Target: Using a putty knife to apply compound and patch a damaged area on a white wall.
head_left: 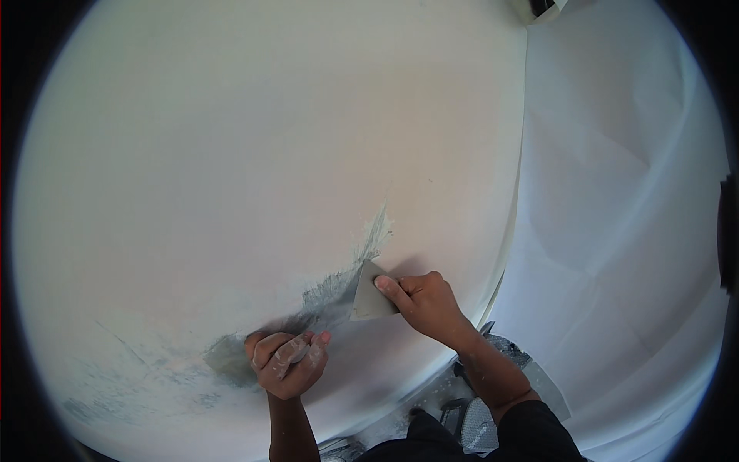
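Observation:
My right hand [416, 304] grips a flat grey scraper [366, 296], thumb on its face, against the pale, curved panel [231, 154]. The scraper's upper corner meets a rough streak of grey-white filler [369, 235] that runs down leftward. My left hand [289, 362] is lower left, close to the panel, its fingers curled and smudged with white; what they hold, if anything, is hidden. A grey smeared patch [227, 358] lies beside it, and fainter smudges spread over the panel's lower left.
A creased white sheet [608, 192] covers the right side beyond the panel's edge. A small dark object [541, 8] shows at the top right. Below the panel are speckled grey and dark items [477, 427] by my body.

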